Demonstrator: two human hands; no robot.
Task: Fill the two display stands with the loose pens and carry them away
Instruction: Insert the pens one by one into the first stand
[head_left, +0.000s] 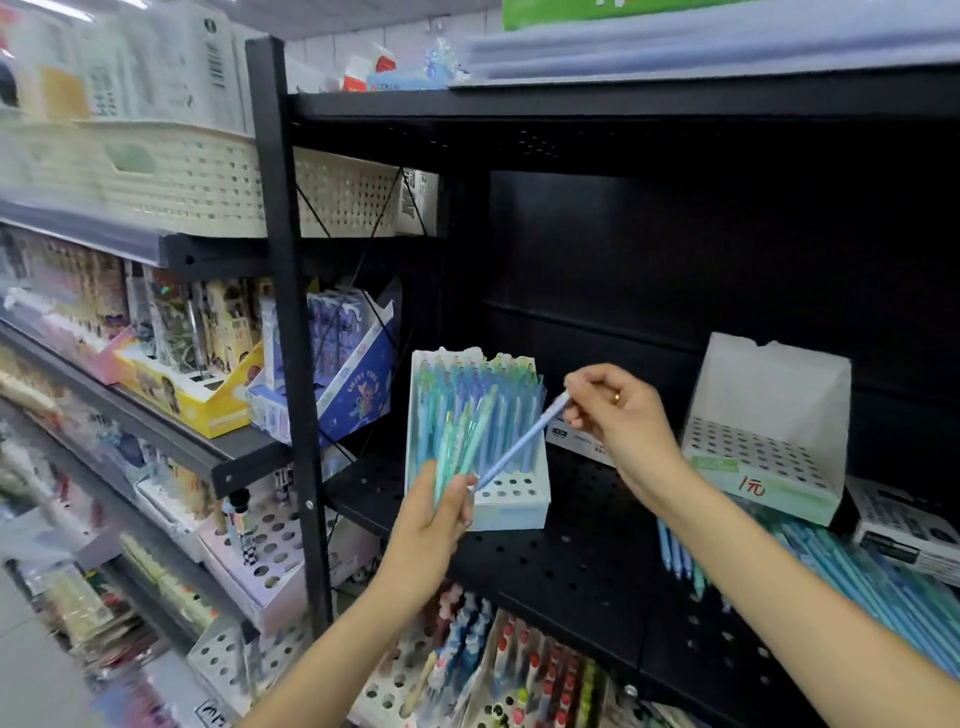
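The left hand (434, 519), low in the centre of the frame, has its grip closed round a bundle of teal and blue pens (457, 441) that fan upward in front of the nearer stand. The right hand (618, 415), just right of centre, pinches the upper end of a single pale blue pen (524, 441) between thumb and fingertips; the pen slants down-left, its lower tip by the left hand's fingers. Behind them the left display stand (511, 506), centre frame on the black perforated shelf (571, 566), is mostly filled, with bare holes in its front rows. The right display stand (769, 431), centre right, shows only bare holes and a handwritten price label. Loose blue pens (852, 587) lie on the shelf at lower right, in front of it.
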